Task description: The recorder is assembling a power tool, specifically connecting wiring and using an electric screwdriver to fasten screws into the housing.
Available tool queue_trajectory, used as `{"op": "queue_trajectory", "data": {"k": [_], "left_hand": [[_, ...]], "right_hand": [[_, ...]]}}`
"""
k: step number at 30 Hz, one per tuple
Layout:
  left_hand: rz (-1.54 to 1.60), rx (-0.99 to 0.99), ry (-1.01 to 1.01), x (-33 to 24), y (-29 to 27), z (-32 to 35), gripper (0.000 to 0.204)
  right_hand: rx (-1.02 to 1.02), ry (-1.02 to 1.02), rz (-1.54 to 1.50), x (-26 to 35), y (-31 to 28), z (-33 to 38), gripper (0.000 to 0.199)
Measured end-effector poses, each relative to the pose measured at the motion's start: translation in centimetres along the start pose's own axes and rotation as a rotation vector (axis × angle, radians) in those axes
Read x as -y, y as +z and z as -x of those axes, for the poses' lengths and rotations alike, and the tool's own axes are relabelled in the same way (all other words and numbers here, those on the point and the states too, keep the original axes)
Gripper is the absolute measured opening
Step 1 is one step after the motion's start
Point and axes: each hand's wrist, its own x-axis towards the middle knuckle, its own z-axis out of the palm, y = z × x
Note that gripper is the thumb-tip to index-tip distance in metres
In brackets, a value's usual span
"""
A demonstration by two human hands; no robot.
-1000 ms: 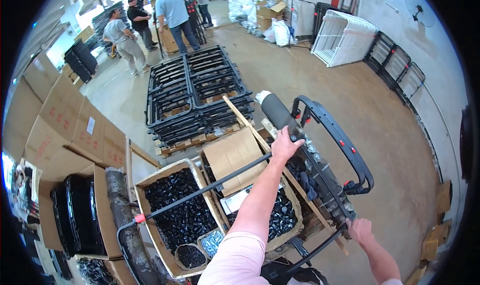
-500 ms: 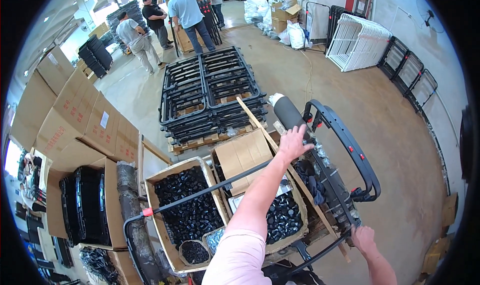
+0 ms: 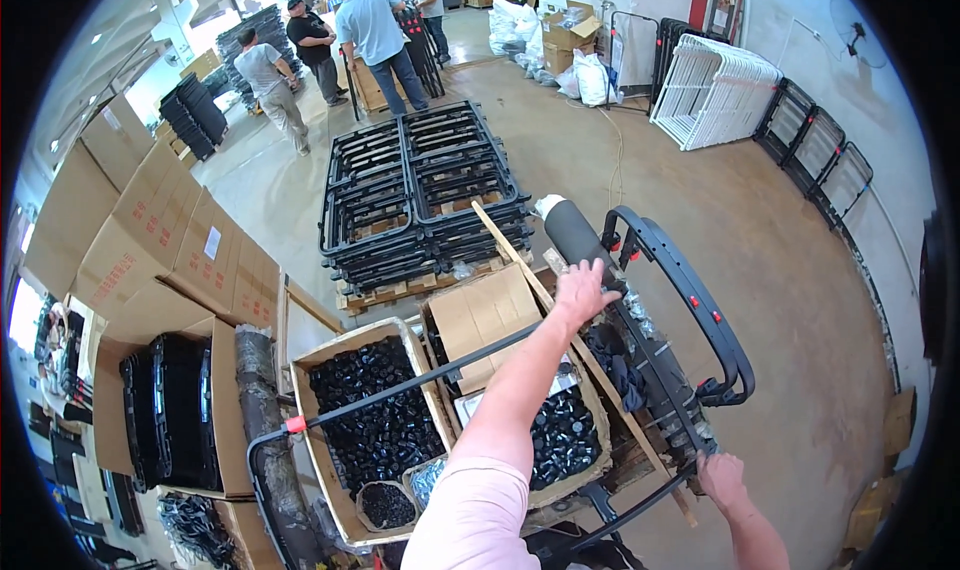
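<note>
**Both hands on the black folding frame**

Your left hand (image 3: 583,292) reaches out far ahead of you, fingers curled down over the upper end of the black frame (image 3: 690,310), just beside the dark grey roll (image 3: 574,232) that lies tilted at the frame's far end. Whether the fingers close fully around the tube you cannot tell from here; the palm rests on it. Your right hand (image 3: 722,478) is low and near, at the right, closed around the frame's near corner, where the tubes meet.

The frame itself lies across the top of the work pile, its curved handle bar arching to the right of your left hand, with small red catches on it. A thin black rod with a red end (image 3: 296,425) runs from the near left up under your left forearm.

Under and left of the frame stand two open cardboard boxes of small black parts (image 3: 375,425), side by side. A long wooden strip (image 3: 520,260) lies slantwise between the boxes and the frame.

Farther off, a pallet with stacked black frames (image 3: 420,195) sits on the concrete floor. Flat cardboard cartons (image 3: 160,240) are piled at the left. At the far end several people (image 3: 370,30) stand together, and white metal racks (image 3: 712,90) lean at the far right wall.
</note>
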Motion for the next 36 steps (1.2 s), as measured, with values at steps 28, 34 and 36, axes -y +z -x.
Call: {"op": "queue_trajectory", "data": {"k": [28, 34, 36], "left_hand": [[-0.208, 0.180, 0.033, -2.3, 1.4, -1.9, 0.028], [-0.191, 0.148, 0.005, -0.1, 3.7, -2.5, 0.047], [-0.225, 0.130, 0.005, 0.6, 4.7, -2.7, 0.047]], "right_hand": [[0.300, -0.206, -0.007, -2.5, -3.2, 1.1, 0.048], [0.305, -0.265, 0.034, -2.4, -2.2, 0.0, 0.039], [0.465, -0.329, 0.156, -1.8, -2.6, 0.1, 0.033]]}}
